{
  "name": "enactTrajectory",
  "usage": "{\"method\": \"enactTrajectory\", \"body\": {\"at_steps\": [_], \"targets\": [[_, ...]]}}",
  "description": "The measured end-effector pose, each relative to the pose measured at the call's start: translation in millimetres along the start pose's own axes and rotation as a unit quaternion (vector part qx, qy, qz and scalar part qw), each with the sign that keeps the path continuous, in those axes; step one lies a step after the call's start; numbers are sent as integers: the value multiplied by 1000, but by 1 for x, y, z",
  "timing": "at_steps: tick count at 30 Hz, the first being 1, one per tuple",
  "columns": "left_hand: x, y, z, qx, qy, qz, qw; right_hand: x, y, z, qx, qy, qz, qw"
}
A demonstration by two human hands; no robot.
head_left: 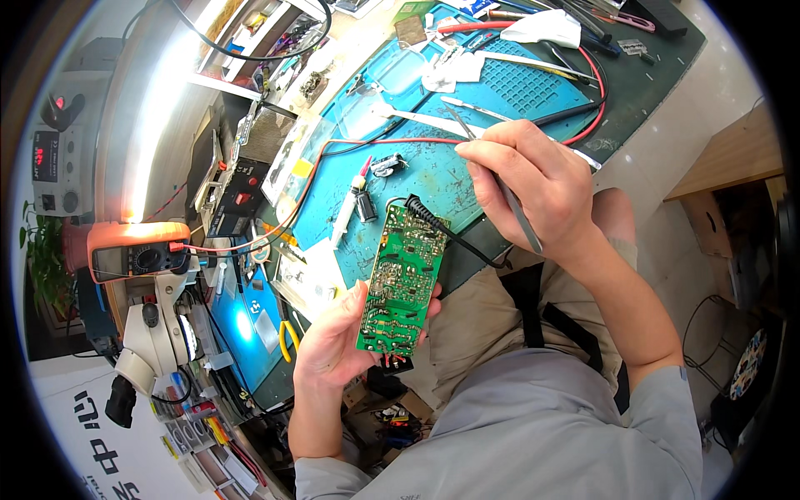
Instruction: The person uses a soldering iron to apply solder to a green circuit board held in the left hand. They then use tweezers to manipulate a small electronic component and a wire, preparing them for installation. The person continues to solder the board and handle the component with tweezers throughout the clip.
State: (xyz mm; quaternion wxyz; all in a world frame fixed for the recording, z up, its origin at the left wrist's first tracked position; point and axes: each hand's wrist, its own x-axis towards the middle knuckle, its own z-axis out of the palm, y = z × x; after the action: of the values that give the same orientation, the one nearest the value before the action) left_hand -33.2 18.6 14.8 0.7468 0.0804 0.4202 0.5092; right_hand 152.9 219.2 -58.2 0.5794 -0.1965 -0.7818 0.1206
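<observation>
My left hand [329,337] grips a green circuit board [400,275] by its lower part, components' solder side up, with a black cable [450,233] coming off its top. My right hand [529,179] is closed on thin metal tweezers [515,208], held above the mat to the right of the board. A white syringe [344,218] and black cylindrical capacitors [367,208] lie on the blue mat [317,221] just above the board. A red lead [392,142] runs across the mat behind my right hand.
An orange multimeter [133,250], a microscope [154,333] and yellow-handled pliers [287,337] are at the left. Tools and a white cloth [542,29] crowd the back of the bench. A wooden cabinet [725,158] stands beyond the bench at the right. My lap is below its edge.
</observation>
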Motion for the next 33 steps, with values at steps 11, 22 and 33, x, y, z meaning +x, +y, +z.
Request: {"method": "enactTrajectory", "body": {"at_steps": [11, 22, 33], "targets": [[-2, 2, 5, 46, 21, 19, 999, 1, 1, 0, -12, -2, -9, 1000], [-9, 0, 6, 736, 180, 316, 571, 10, -8, -4, -16, -44, -3, 999], [0, -9, -37, 722, 152, 486, 468, 9, -11, 1, -49, -80, -9, 996]]}}
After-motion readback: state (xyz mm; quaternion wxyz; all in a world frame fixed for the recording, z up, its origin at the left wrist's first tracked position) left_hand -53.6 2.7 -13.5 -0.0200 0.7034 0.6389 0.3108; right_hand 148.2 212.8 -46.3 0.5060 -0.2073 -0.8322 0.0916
